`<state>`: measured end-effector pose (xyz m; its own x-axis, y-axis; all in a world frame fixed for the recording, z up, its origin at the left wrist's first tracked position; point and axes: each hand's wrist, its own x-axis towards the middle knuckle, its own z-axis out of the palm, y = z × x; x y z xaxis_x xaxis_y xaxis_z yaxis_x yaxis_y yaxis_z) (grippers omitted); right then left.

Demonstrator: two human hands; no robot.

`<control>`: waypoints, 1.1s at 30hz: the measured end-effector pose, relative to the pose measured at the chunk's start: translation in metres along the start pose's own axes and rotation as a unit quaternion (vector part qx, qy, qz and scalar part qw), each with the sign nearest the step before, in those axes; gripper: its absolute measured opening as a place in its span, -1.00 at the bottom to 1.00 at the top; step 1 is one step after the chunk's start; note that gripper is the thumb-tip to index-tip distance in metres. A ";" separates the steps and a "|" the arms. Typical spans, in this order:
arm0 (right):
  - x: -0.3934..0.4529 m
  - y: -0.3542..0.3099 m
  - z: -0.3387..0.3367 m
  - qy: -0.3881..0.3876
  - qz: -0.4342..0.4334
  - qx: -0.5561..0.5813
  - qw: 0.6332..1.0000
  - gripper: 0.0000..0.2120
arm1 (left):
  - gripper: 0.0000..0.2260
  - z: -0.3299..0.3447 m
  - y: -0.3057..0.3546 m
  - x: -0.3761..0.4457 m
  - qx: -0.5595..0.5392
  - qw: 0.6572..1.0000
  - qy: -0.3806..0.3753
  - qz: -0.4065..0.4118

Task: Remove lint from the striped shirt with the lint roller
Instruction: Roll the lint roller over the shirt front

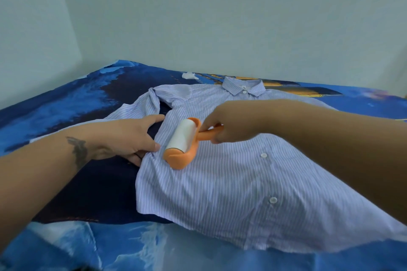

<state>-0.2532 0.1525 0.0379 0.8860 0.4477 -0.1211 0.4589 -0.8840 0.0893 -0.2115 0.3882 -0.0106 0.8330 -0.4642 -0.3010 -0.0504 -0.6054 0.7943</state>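
Head view shows a blue printed sheet [66, 103] and a white scrap [189, 75] far behind the striped shirt [220, 182]. On the shirt's left part lies the lint roller [181, 142], its orange handle gripped by the right hand [229, 126]; the left hand [136, 136], fingers relaxed, presses the shirt's left edge just beside the roller.

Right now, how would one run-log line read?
right hand: grips orange-handled white lint roller | roller: on blue-striped button shirt | left hand: rests at shirt's edge

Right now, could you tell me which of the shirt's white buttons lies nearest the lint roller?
The button just right of the lint roller, mid-placket; the collar button and the lower button lie farther off.
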 end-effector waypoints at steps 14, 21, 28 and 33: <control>-0.054 0.047 0.002 -0.070 0.067 0.039 0.994 -0.68 | -0.36 0.000 -0.004 -0.002 0.026 0.999 -0.025 0.022; -0.101 0.079 -0.009 -0.141 0.139 0.022 0.980 -0.67 | -0.36 0.012 0.014 -0.007 0.282 0.959 0.025 0.015; -0.136 0.110 -0.046 -0.176 0.200 -0.043 0.963 -0.65 | -0.33 0.038 0.034 -0.005 0.621 0.772 0.131 -0.018; -0.140 0.117 -0.027 -0.126 0.184 -0.020 0.974 -0.71 | -0.52 0.061 0.058 0.023 0.594 0.773 0.185 0.124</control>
<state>-0.3221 -0.0098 0.0916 0.9487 0.0486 -0.3124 0.1192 -0.9702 0.2111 -0.2290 0.3029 -0.0034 0.8062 -0.5774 0.1291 -0.5212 -0.7963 -0.3069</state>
